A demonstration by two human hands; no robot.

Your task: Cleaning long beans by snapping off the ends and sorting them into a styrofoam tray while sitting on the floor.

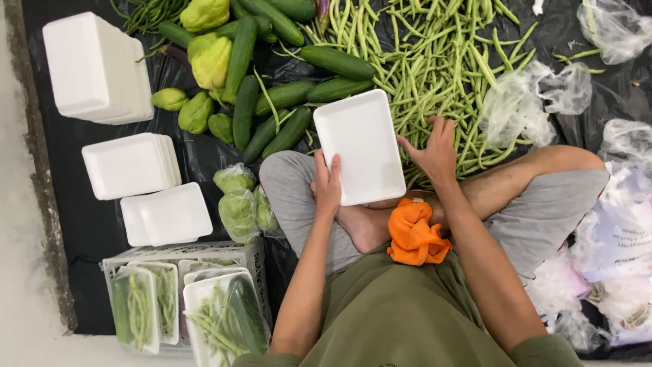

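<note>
Now the left hand (pixel 327 187) grips the near-left edge of an empty white foam tray (pixel 360 146), while the right hand (pixel 433 153) spreads open-fingered on the green beans (pixel 435 68) just right of it.

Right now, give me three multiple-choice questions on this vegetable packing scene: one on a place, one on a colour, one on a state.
1. Where does the white plastic crate of wrapped trays stand?
A. bottom left
B. top right
C. on the lap

2. What colour is the bunched cloth on the lap?
A. blue
B. orange
C. white

3. The white foam tray held by the left hand is:
A. full of beans
B. wrapped
C. empty

Answers: 1 A, it stands beside the left knee; 2 B, the cloth is plainly orange; 3 C, its inside is bare, while the right hand rests on the long green beans.
</note>
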